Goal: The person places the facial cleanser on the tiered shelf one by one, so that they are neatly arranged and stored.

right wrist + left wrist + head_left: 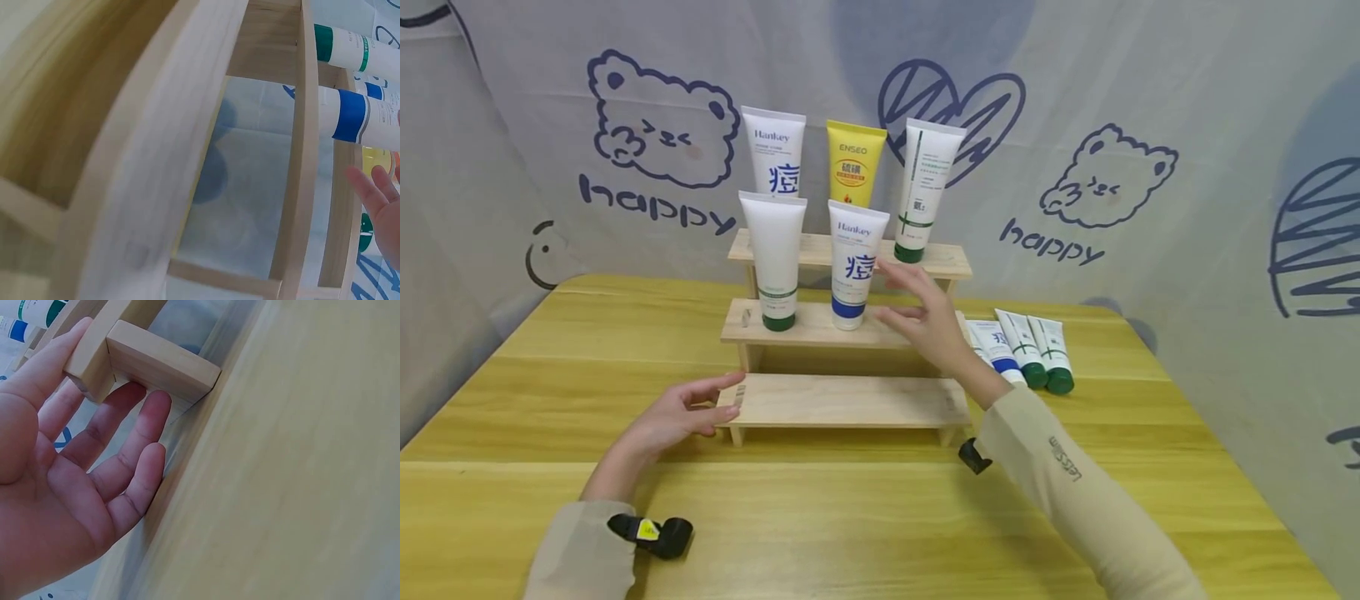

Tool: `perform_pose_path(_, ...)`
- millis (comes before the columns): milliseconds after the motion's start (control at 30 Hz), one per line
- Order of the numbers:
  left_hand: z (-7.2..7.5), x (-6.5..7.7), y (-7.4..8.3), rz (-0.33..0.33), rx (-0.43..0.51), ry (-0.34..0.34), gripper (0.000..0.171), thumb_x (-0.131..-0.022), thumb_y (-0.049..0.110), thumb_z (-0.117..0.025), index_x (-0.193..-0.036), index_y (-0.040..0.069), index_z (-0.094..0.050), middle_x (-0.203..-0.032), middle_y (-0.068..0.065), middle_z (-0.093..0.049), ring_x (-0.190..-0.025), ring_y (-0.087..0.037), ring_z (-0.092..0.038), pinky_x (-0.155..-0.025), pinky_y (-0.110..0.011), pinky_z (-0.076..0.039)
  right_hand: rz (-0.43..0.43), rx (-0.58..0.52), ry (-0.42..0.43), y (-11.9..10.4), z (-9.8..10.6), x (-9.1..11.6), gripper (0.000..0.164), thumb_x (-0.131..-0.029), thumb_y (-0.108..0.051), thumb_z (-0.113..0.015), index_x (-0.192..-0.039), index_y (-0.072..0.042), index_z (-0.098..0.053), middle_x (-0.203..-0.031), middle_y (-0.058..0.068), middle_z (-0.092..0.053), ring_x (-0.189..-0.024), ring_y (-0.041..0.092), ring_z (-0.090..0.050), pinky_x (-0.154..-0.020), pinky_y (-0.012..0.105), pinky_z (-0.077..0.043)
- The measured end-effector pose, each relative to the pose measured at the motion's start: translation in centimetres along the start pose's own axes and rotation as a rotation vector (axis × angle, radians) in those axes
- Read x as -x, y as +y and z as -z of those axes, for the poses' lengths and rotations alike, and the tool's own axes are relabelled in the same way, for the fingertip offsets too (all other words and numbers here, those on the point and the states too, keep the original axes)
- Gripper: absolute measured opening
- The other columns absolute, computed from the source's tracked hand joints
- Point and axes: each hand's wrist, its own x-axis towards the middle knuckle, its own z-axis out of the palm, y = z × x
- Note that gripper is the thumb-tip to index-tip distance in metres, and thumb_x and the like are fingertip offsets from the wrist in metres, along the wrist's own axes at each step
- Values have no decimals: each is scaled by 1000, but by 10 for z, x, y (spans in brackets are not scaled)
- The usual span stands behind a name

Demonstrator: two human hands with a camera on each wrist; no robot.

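Note:
My left hand [673, 421] is at the left end of the wooden stand's lowest step [850, 400]. In the left wrist view its thumb lies along the board's edge, with the fingertips by the leg [165, 359]. Beside the white Hankey tube with a blue cap [852, 267] on the middle step is my right hand [928, 321], fingers extended and spread, fingertips right at the tube's side. Left of that tube stands a white tube with a green cap [772, 262]. The top step holds another Hankey tube [775, 154], a yellow ENSEO tube [854, 162] and a white green-capped tube [927, 187].
Several tubes [1022, 346] lie on the yellow wood-grain table [820, 525] right of the stand, partly behind my right forearm. A printed cloth [820, 50] hangs behind the table. Each wrist carries a black device [662, 537].

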Motion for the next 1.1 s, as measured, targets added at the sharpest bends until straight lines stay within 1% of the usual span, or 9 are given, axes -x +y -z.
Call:
perform_pose_path(67,0,0,0,0,-1,-2,58,-86,23,-61,-135,5,-38,-140,-21,-26,-110,-32,-34,-72,-34,-47,-27,0,20,-8,3,5,53,-77,12,-61,-127,9,-41,-122,25,-45,-105,34,-47,-78,44,-47)
perform_pose_path(133,0,0,-1,-2,-3,-1,58,-86,23,-61,-135,5,-38,-140,-21,-25,-110,-32,-33,-72,-34,-47,-52,-1,46,-8,6,10,51,-78,11,-61,-125,9,-43,-118,25,-49,-104,34,-49,-78,44,-47)
perform_pose_path(267,0,0,-1,-6,-3,0,57,-86,22,-61,-135,5,-38,-140,-22,-24,-111,-33,-32,-73,-35,-47,-100,-11,75,6,13,21,44,-80,6,-61,-121,7,-47,-109,21,-55,-100,30,-52,-78,36,-48)
perform_pose_path(367,0,0,-2,-6,0,-2,57,-86,22,-61,-136,5,-38,-140,-22,-24,-110,-33,-33,-73,-35,-47,-97,-35,85,17,18,31,38,-80,6,-61,-117,7,-50,-105,23,-56,-96,30,-53,-77,35,-48)
perform_pose_path(500,1,0,-2,-3,4,-10,58,-86,22,-61,-136,5,-37,-140,-22,-24,-109,-32,-34,-73,-35,-47,-87,-47,94,22,24,43,31,-80,7,-61,-110,10,-53,-100,28,-56,-91,30,-54,-74,32,-49)
perform_pose_path(600,1,0,-2,-6,1,-9,58,-86,23,-61,-136,5,-37,-140,-22,-23,-110,-33,-33,-73,-35,-47,-92,-49,108,23,29,51,28,-79,9,-61,-107,12,-53,-97,28,-57,-88,29,-55,-71,28,-49)
perform_pose_path(767,1,0,-2,0,-7,-2,58,-86,24,-61,-136,6,-38,-139,-21,-24,-109,-32,-34,-73,-36,-47,-78,-50,127,28,39,64,26,-78,15,-59,-103,16,-52,-92,29,-57,-85,20,-57,-68,22,-48)
perform_pose_path(967,1,-1,-1,-1,-6,-10,59,-86,24,-61,-136,6,-37,-140,-22,-24,-108,-32,-34,-73,-35,-46,-48,-43,120,33,50,79,21,-79,13,-59,-99,15,-54,-88,28,-56,-82,16,-57,-66,22,-49)
perform_pose_path(1100,1,-1,-1,-4,-7,-13,58,-86,24,-61,-136,6,-37,-140,-22,-23,-109,-32,-34,-73,-35,-47,-47,-55,129,36,56,92,18,-77,16,-58,-95,14,-56,-86,20,-59,-80,15,-58,-64,20,-48)
